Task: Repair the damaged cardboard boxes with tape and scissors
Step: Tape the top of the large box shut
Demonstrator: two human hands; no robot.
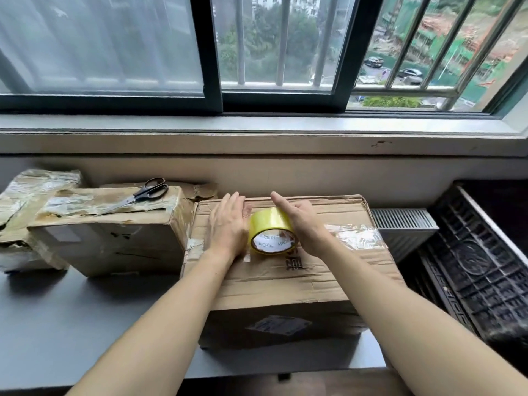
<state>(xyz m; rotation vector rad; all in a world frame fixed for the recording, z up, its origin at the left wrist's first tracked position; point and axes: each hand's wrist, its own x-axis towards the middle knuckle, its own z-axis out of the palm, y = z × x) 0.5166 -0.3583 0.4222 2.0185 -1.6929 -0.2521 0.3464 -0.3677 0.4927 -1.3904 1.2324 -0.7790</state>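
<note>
A large, creased box (285, 270) lies on the grey tabletop (71, 324) below a window (257, 52), and both hands work on its top. The tape roll (271, 232), yellow, stands on edge on the box top between the two hands, its open core with a white printed label facing the camera. The left hand (228, 227) lies flat just left of the roll, its fingers (235, 202) straight and pressed together, palm down on the cardboard and touching the roll's side. The right hand (303, 221) rests over the roll's right side; its forefinger points straight ahead, the other fingers are loosely bent, and whether the thumb pinches the roll cannot be told. A strip of clear tape (354, 235) already crosses the right part of the box top. To the left stands a second box (114, 230), torn and patched with old tape, with black-handled scissors (140, 195) lying shut on its top. A third battered box (25, 201) sits at the far left. At the right a dark patterned crate (474, 264) leans beside a ribbed grille (403, 221).
</note>
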